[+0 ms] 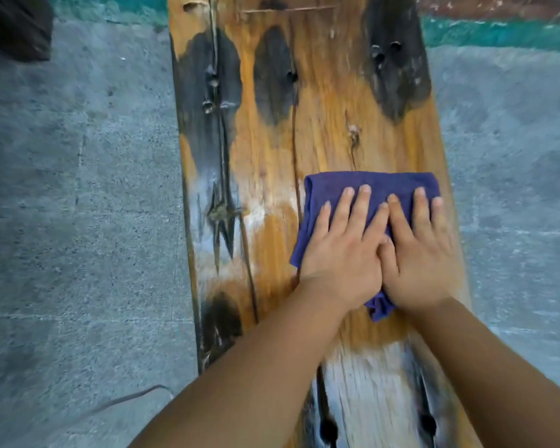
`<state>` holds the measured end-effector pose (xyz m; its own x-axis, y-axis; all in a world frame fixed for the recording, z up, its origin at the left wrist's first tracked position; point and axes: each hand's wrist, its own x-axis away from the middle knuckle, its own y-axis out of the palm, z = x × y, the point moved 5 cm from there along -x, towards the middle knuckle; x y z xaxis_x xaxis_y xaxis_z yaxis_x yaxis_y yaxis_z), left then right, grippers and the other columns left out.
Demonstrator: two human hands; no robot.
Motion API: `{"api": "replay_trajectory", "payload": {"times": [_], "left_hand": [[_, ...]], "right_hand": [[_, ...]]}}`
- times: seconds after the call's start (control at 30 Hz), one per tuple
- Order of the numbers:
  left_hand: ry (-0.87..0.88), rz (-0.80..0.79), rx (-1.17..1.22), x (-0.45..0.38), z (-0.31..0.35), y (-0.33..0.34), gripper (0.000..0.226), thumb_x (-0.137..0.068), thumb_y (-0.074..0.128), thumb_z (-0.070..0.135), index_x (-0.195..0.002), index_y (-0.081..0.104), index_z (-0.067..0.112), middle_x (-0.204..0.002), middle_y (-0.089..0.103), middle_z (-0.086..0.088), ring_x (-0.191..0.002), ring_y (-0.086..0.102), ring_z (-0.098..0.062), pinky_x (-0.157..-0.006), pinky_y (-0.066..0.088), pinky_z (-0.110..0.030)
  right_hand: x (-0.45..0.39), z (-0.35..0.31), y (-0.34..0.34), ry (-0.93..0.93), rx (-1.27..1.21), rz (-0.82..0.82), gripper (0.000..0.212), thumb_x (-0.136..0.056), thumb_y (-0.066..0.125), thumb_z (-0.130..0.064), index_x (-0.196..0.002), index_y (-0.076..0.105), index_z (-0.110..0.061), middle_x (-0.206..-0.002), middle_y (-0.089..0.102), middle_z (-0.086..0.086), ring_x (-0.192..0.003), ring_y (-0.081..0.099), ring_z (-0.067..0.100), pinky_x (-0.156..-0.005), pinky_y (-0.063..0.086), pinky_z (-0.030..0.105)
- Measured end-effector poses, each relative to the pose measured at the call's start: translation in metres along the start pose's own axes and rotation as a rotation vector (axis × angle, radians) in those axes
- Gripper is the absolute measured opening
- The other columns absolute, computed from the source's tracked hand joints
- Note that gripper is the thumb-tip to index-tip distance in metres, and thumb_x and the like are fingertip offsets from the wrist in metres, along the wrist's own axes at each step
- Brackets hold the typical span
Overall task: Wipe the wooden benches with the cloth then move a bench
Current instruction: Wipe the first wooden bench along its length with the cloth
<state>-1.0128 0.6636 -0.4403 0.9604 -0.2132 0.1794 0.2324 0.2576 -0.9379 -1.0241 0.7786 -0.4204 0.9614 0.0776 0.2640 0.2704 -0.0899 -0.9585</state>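
Bench [304,130], a worn wooden plank with dark patches, runs up the middle over grey concrete floor [78,205] | purple cloth [385,185] lies flat on its right half | left hand [340,250] presses it, fingers straight | right hand [421,253] just beside, fingers straight, also pressing the cloth.

Left hand [340,250] and right hand [417,253] side by side, palms down, fingers straight, thumbs touching, both forearms extended forward
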Motion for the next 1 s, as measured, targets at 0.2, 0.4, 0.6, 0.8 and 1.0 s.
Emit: {"api": "replay_trajectory", "payload": {"times": [0.2,0.4,0.6,0.8,1.0], "left_hand": [[0.010,0.003,0.029,0.000,0.002,0.000,0.057,-0.101,0.028,0.040,-0.154,0.019,0.023,-0.164,0.006,-0.007,-0.151,-0.002,-0.026,-0.121,0.005,-0.048],[-0.005,-0.044,0.029,-0.001,0.002,0.003,0.057,-0.100,0.031,0.040,-0.154,0.020,0.022,-0.164,0.007,-0.007,-0.151,-0.001,-0.026,-0.121,0.005,-0.049],[-0.015,-0.087,0.032,-0.003,0.002,0.000,0.057,-0.100,0.028,0.040,-0.153,0.019,0.022,-0.164,0.002,-0.006,-0.151,-0.002,-0.026,-0.120,0.004,-0.049],[-0.026,-0.116,0.028,-0.002,0.002,-0.001,0.058,-0.100,0.030,0.041,-0.154,0.016,0.027,-0.164,0.004,-0.004,-0.151,-0.002,-0.024,-0.119,0.002,-0.047],[-0.025,-0.080,0.002,-0.001,0.001,-0.004,0.059,-0.099,0.028,0.040,-0.155,0.012,0.027,-0.164,0.002,-0.005,-0.150,-0.005,-0.024,-0.120,-0.001,-0.046]], "right_hand": [[-0.001,-0.006,-0.008,0.038,-0.003,-0.075,0.065,-0.093,0.021,-0.046,-0.152,0.026,-0.020,-0.160,0.018,0.019,-0.148,0.010,0.039,-0.119,0.014,0.053],[-0.002,-0.004,-0.007,0.056,-0.020,-0.098,0.062,-0.092,0.023,-0.045,-0.150,0.019,-0.023,-0.159,0.021,0.019,-0.147,0.016,0.040,-0.117,0.018,0.054],[-0.003,-0.002,-0.002,0.033,-0.023,-0.090,0.062,-0.092,0.029,-0.039,-0.149,0.034,-0.017,-0.155,0.027,0.023,-0.143,0.023,0.043,-0.112,0.022,0.057],[-0.003,0.000,0.001,0.001,-0.035,-0.055,0.061,-0.091,0.031,-0.040,-0.146,0.040,-0.014,-0.154,0.031,0.022,-0.141,0.024,0.043,-0.112,0.014,0.051],[0.000,-0.001,0.002,-0.008,-0.065,-0.094,0.062,-0.093,0.016,-0.047,-0.151,0.013,-0.025,-0.159,-0.001,0.006,-0.149,0.004,0.034,-0.119,0.006,0.048]]}}
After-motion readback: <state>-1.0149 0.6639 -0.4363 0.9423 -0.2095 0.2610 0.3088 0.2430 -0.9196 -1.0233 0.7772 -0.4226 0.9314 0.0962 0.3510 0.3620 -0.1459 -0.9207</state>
